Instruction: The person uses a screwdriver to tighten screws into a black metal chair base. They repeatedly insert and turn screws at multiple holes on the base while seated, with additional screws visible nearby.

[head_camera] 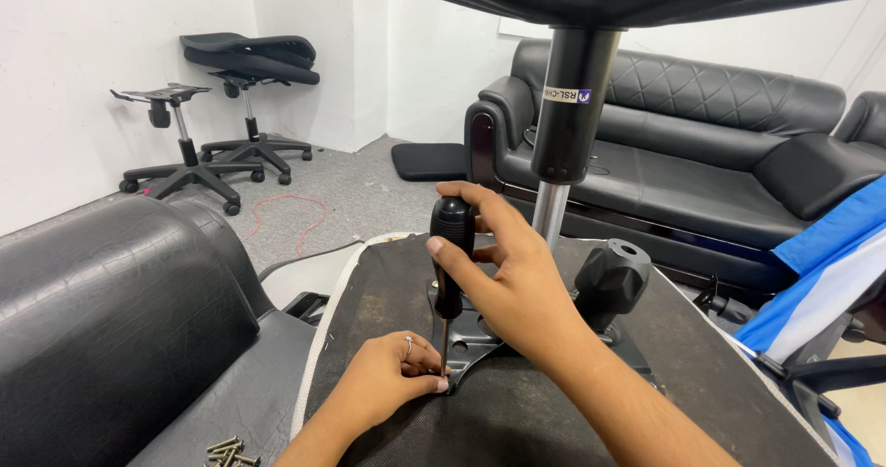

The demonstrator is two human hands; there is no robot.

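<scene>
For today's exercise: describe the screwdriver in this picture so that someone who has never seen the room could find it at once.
Start at the upturned chair seat with its dark fabric underside in the foreground. On its black metal plate the screwdriver stands upright, right hand around it, left hand at its tip. Its slim shaft and rounded black handle distinguish it from the lobed black knob nearby.

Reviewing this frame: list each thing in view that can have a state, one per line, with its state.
Screwdriver: upright, tip down on the plate.
Right hand: gripping the screwdriver handle.
Left hand: fingers pinched at the screwdriver tip.
Plate: flat on the seat underside.
Seat: upside down.
Knob: on the mechanism, untouched.
Screws: loose pile.
Far chairs: part-built, no backs.
</scene>
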